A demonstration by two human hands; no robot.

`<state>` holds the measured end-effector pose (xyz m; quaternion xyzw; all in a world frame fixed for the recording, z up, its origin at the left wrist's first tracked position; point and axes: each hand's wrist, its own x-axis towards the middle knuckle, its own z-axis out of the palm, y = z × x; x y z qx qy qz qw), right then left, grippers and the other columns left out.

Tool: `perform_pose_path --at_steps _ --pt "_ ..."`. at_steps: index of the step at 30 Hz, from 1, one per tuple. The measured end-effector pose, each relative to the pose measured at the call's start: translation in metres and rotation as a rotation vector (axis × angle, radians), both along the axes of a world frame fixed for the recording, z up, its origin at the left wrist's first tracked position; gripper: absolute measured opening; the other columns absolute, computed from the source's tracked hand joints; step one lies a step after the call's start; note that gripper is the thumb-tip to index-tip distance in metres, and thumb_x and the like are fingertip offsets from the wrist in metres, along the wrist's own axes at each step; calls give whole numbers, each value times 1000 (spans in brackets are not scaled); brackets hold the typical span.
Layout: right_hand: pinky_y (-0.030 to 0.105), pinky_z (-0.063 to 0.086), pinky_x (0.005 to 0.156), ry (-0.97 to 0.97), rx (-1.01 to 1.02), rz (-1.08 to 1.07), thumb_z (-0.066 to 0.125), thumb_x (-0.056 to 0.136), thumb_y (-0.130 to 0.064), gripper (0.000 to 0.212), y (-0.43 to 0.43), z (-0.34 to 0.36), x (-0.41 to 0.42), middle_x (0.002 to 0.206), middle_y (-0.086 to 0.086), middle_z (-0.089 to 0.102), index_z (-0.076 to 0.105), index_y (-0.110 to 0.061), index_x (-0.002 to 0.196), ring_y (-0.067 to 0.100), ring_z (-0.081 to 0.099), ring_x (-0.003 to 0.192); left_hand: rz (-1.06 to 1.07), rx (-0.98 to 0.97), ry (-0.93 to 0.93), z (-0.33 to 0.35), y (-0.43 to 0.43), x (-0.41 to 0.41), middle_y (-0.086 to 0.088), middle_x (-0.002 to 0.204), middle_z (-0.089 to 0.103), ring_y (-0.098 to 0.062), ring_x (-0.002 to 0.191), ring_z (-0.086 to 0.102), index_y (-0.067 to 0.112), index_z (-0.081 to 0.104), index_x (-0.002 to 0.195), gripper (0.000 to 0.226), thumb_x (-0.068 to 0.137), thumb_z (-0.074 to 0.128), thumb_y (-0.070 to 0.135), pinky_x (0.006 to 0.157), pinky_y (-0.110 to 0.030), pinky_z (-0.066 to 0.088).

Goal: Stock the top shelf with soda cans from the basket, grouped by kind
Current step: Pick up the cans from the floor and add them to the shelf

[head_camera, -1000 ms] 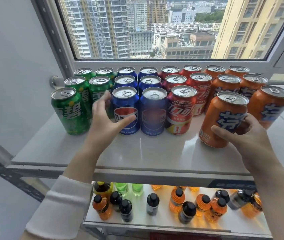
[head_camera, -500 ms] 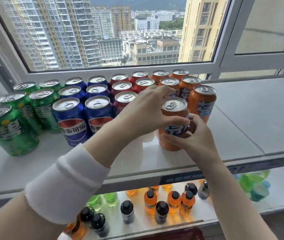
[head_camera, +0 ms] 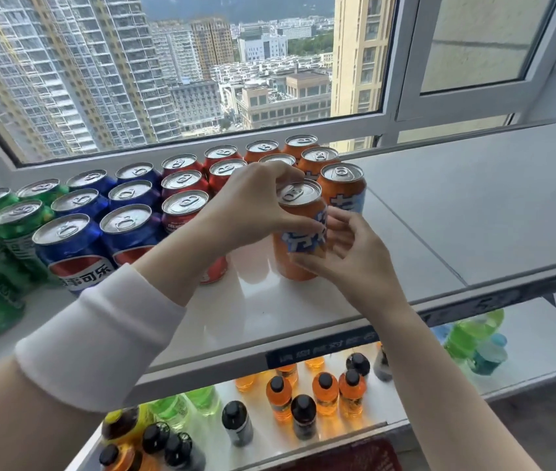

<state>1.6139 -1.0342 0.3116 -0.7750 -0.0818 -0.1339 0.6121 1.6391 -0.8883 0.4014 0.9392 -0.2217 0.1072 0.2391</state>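
Both hands now meet on one orange can (head_camera: 300, 243): my left hand (head_camera: 246, 209) has crossed from the blue cans (head_camera: 69, 246) and pinches its rim and side, while my right hand (head_camera: 354, 263) curls round its near right side. It stands upright on the top shelf (head_camera: 269, 307), at the near end of the orange group, just in front of a second orange can (head_camera: 341, 188) and right of the red cans (head_camera: 184, 203). I judge it best to turn the label towards me, square it with the front row, then let go gently
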Motion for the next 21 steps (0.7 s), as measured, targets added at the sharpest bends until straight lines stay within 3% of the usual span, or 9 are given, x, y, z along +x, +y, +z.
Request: perform_pose_path --at_steps 4,8,16,21 --pt "18 47 85 -16 -28 -132 79 65 -35 66 -21 -7 -4 114 -7 59 49 -19 122 6 56 101 5 -23 26 -7 -6 8 5 119 61 0 95 48 17 57 125 71 62 82 39 65 9 30" --pt "15 47 80 -7 -29 -198 76 71 -32 52 -32 -11 -1 107 -9 60 51 -20 116 3 57 96 25 -38 43 -13 -9 14 3 124 59 -1 100 47 18 56 127 70 64 81 35 78 -10 35" --pt "11 42 75 -12 -37 -277 76 72 -31 56 -42 -16 12 119 -4 57 50 -18 120 7 55 101 29 -4 35 -14 -5 25 4 125 58 -2 101 47 19 54 129 66 69 79 33 82 -13 32" --pt "17 44 79 -8 -29 -295 77 72 -29 60 -45 -17 21 123 0 57 49 -16 123 10 54 103 0 1 27 -16 -6 28 3 132 52 -10 123 44 21 52 129 62 72 76 31 96 -21 34"
